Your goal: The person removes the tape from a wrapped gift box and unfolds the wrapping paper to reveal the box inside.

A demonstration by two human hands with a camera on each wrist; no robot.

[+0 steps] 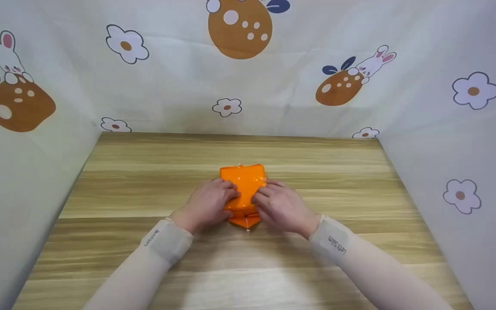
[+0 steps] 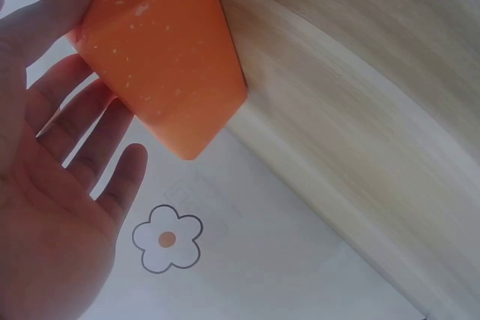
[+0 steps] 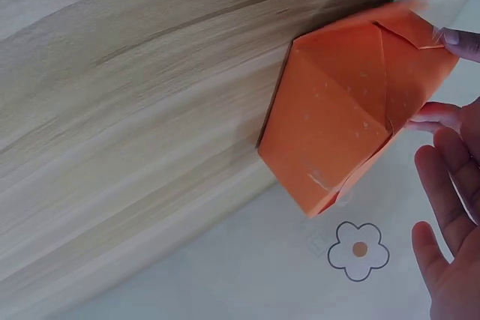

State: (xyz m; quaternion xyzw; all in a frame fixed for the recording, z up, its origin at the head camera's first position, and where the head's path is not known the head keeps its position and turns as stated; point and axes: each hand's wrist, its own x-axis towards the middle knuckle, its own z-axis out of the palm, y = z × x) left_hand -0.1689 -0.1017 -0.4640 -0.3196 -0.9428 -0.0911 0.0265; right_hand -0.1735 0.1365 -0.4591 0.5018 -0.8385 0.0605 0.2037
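Observation:
An orange parcel (image 1: 243,183), wrapped in glossy paper, lies on the wooden table between both hands. A pointed paper flap (image 1: 245,221) sticks out from its near end. My left hand (image 1: 208,200) holds the left side, fingers over the top; in the left wrist view its thumb lies against the smooth side of the parcel (image 2: 142,50). On the opposite side my right hand (image 1: 283,208) holds the parcel with bent fingers on top. The right wrist view shows creased, folded paper on the parcel (image 3: 330,103), with the right thumb at the folded end.
The wood-grain tabletop (image 1: 144,172) surrounds the parcel. Pale cloth (image 1: 166,86) printed with flowers, rabbits and orange fruit stands at the back and along both sides. A wrist band (image 1: 168,241) sits on each forearm.

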